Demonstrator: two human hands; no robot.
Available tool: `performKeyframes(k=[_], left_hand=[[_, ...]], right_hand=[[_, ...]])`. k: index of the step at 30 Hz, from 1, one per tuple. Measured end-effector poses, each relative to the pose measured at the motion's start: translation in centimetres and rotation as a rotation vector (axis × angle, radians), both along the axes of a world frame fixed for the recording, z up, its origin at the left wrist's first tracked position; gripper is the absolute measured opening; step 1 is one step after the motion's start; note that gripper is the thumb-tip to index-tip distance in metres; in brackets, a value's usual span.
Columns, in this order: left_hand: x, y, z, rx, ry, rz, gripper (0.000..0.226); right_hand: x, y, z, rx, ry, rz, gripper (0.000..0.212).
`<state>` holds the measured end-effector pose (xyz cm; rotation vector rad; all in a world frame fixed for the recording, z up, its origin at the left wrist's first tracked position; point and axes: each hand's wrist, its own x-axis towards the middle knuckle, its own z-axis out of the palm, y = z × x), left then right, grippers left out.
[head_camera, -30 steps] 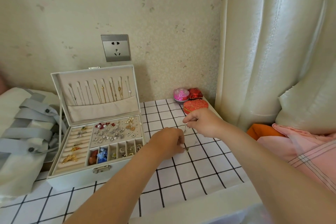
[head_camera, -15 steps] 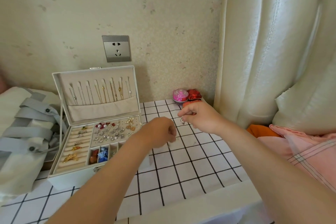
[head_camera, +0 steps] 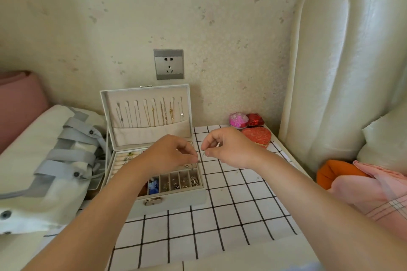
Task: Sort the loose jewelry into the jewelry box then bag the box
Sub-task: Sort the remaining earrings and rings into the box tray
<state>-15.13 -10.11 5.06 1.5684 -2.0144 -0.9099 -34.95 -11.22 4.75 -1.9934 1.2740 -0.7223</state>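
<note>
Open jewelry box (head_camera: 176,202). Just over its right rim, left hand (head_camera: 169,154) and right hand (head_camera: 231,149), fingers curled, both pinching one small silver piece (head_camera: 205,156) between them. Left of the box, cloth bag (head_camera: 55,160).

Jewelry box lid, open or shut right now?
Open. The lid stands upright at the back of the jewelry box, its necklaces facing the camera, and the small compartments below are uncovered.

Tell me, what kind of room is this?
Probably a bedroom. A padded cream headboard stands on the right with a pillow beside it, and an open jewelry box sits on a little bedside table below the wall socket.
</note>
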Motion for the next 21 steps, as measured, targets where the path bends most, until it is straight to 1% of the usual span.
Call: performKeyframes(k=[3, 8, 13, 18, 21], left_hand=[[0.6, 0.1, -0.4, 0.046, 0.021, -0.021, 0.003], [1.0, 0.2, -0.7, 0.013, -0.035, -0.015, 0.002], [1.5, 0.3, -0.4, 0.015, -0.017, 0.008, 0.004], [1.5, 0.5, -0.5, 0.033, 0.006, 0.027, 0.003], [1.3, 0.5, -0.5, 0.029, 0.068, 0.055, 0.003]], right_hand=[[1.4, 0.3, 0.1, 0.029, 0.048, 0.06, 0.012], [3.0, 0.5, 0.0, 0.067, 0.24, 0.143, 0.015], [3.5, 0.5, -0.1, 0.053, 0.34, 0.147, 0.016], [3.1, 0.3, -0.1, 0.066, 0.273, 0.075, 0.011], [3.0, 0.3, -0.3, 0.092, 0.201, 0.014, 0.015]])
